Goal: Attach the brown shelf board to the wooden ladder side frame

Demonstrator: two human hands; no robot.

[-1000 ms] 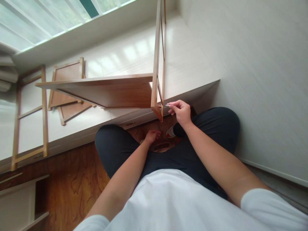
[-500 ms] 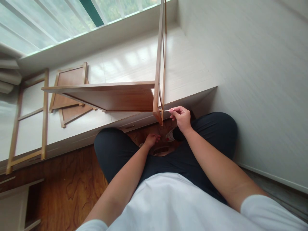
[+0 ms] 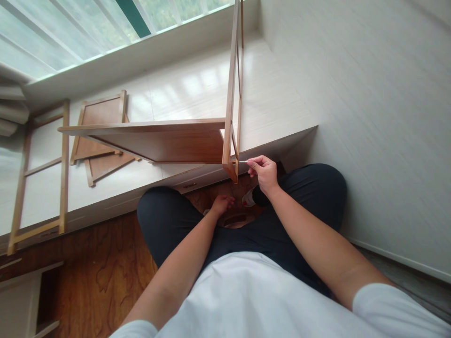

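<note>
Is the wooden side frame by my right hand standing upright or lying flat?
Upright: the side frame stands on edge on the platform, joined to the shelf board; the right hand is beside its lower corner.

Upright frame (image 3: pixel 230 94) on platform (image 3: pixel 275 108), loose panels (image 3: pixel 100 129) left, window (image 3: pixel 70 28) behind

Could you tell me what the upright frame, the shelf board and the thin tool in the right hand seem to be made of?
Upright frame: pale wood, maybe bamboo, smooth, with a fine straight grain. Shelf board: the same wood, darker brown below. Thin tool pinched in the right hand: probably metal, by its silvery glint; too small to be sure.
</note>
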